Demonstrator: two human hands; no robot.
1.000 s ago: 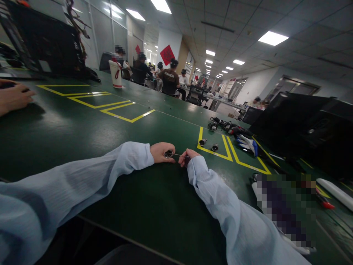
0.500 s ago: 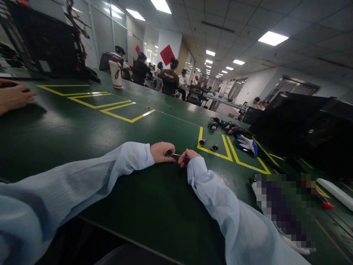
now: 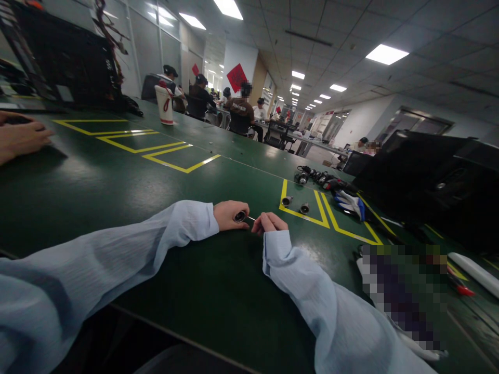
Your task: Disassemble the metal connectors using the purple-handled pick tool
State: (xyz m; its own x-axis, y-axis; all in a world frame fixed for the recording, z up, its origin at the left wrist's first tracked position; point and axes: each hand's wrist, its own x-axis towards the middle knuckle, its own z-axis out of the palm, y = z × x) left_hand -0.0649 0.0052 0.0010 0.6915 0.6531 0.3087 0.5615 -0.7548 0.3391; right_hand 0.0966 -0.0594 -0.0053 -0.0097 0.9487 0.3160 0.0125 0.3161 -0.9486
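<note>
My left hand (image 3: pixel 228 215) is closed around a small round metal part (image 3: pixel 239 216), whose dark open end faces me. Beside it, my right hand (image 3: pixel 272 222) pinches a thin metal rod (image 3: pixel 251 218) like a slim screwdriver shaft; the fingers hide its other end. The rod points at the round part, but I cannot tell whether its tip is inside. Both hands are just above the green table (image 3: pixel 218 280). To the right of them, two similar metal parts, one (image 3: pixel 287 201) and another (image 3: pixel 304 208), lie within a yellow taped outline.
Several dark metal parts (image 3: pixel 320 179) and a blue-white glove (image 3: pixel 350 203) lie at right before a large black panel (image 3: pixel 421 163). A paper cup (image 3: pixel 164 105) stands far left. Another person's hand (image 3: pixel 23 136) rests at the left edge. A red-tipped tool (image 3: pixel 463 291) is near right.
My right hand has turned about the rod, its fingers and wrist rolling over and shifting slightly right. The left hand stays almost in place, still holding the round metal part.
</note>
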